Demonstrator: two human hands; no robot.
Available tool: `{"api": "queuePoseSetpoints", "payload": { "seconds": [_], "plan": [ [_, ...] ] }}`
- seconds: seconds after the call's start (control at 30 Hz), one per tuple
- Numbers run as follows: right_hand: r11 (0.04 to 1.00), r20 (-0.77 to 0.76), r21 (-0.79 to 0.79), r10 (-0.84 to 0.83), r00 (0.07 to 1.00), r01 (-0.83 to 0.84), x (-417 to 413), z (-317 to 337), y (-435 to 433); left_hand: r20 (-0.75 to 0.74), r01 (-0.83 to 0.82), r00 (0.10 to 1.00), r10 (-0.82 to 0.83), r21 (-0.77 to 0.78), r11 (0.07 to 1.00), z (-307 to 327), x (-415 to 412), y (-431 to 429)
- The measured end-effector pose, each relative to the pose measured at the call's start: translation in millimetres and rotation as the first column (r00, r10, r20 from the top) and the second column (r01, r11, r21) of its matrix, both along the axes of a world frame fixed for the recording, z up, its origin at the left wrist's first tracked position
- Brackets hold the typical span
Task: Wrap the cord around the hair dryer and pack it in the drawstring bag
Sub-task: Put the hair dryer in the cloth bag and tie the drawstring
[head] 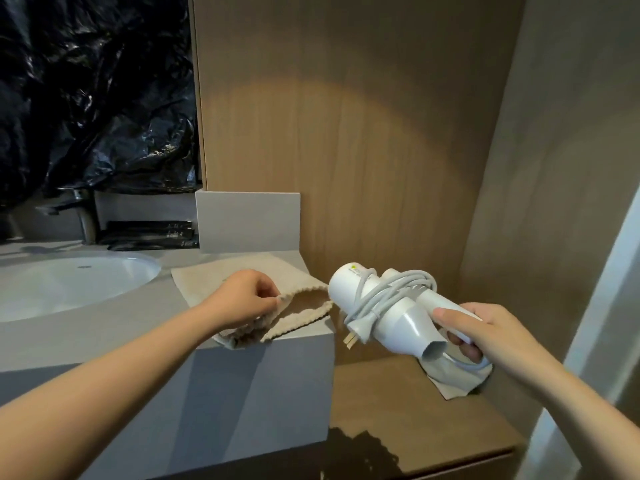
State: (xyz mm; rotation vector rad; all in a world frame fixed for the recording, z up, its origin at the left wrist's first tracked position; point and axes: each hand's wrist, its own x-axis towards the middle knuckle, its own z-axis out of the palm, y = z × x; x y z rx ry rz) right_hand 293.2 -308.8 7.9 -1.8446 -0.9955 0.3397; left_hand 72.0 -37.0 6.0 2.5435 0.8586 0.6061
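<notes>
The thumb and fingertips of a person's left hand (247,299) pinch together on the upper lip of a beige drawstring bag (214,275), lifting it so the mouth gapes to the right; only the bag's own lining shows inside. The bag lies flat at the front right corner of a grey countertop (104,330), its lower lip spilling over the front edge.

The right hand (485,334) has its fingers curled tight round the white stem at the right end of a hair dryer (346,289), thumb on top. The dryer is held in the air just past the countertop's right edge, its rounded end nearly at the bag's mouth. Its long axis runs from that end, upper left, to the hand, lower right, and a flared nozzle opens downward beside the fingers.

A grey cord (398,289) is wound in several turns round the dryer's middle. The plug (356,332) hangs below, prongs aimed down and left.

Beneath the right hand a pale cloth (450,384) rests on a lower wooden shelf (398,417). A white basin (69,285) is set in the countertop's left part.
</notes>
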Motion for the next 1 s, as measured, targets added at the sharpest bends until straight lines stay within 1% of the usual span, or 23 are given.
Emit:
{"api": "queuePoseSetpoints", "payload": {
  "seconds": [0.17, 0.3, 0.4, 0.5, 0.57, 0.63, 0.73, 0.87, 0.93, 1.0],
  "plan": [
    [0.989, -0.009, 0.001, 0.149, 0.989, -0.149, -20.9, 2.3, 12.1, 0.108, -0.066, 0.992, 0.071, -0.052, 0.996, 15.0, -2.1, 3.1],
    [0.983, 0.001, -0.019, 0.181, 0.984, -0.181, -36.6, 3.2, 33.6, 0.165, -0.057, 0.984, 0.070, -0.083, 0.995, 29.8, -2.9, 3.6],
    [0.973, -0.004, -0.044, 0.225, 0.974, -0.225, -45.1, 1.7, 50.8, 0.193, -0.029, 0.980, 0.040, -0.057, 0.998, 39.4, -0.5, 0.2],
    [0.965, -0.025, -0.064, 0.253, 0.967, -0.254, -52.2, 0.4, 68.2, 0.181, -0.015, 0.983, 0.015, 0.002, 1.000, 44.8, 0.2, -2.9],
    [0.960, -0.029, -0.083, 0.265, 0.964, -0.267, -55.8, 0.4, 79.5, 0.197, 0.011, 0.980, -0.010, -0.001, 1.000, 46.9, -1.0, -3.9],
    [0.963, -0.032, -0.088, 0.253, 0.967, -0.255, -58.1, 0.4, 90.2, 0.219, 0.064, 0.974, -0.059, -0.016, 0.998, 49.2, -2.7, -6.6],
    [0.980, -0.033, -0.058, 0.190, 0.981, -0.192, -62.0, -0.5, 104.8, 0.260, 0.156, 0.955, -0.144, -0.026, 0.987, 50.5, -5.9, -14.9],
    [0.996, -0.019, -0.019, 0.082, 0.996, -0.082, -68.2, -7.8, 123.7, 0.309, 0.161, 0.938, -0.154, 0.001, 0.987, 49.2, -7.5, -16.6],
    [0.998, -0.037, -0.017, 0.053, 0.998, -0.053, -69.7, -11.6, 131.6, 0.289, 0.170, 0.942, -0.170, 0.026, 0.985, 49.0, -8.1, -16.0],
    [0.999, -0.063, -0.013, 0.034, 0.997, -0.035, -68.5, -14.3, 136.5, 0.230, 0.203, 0.949, -0.214, 0.073, 0.977, 49.7, -11.8, -15.3]
  ]
}}
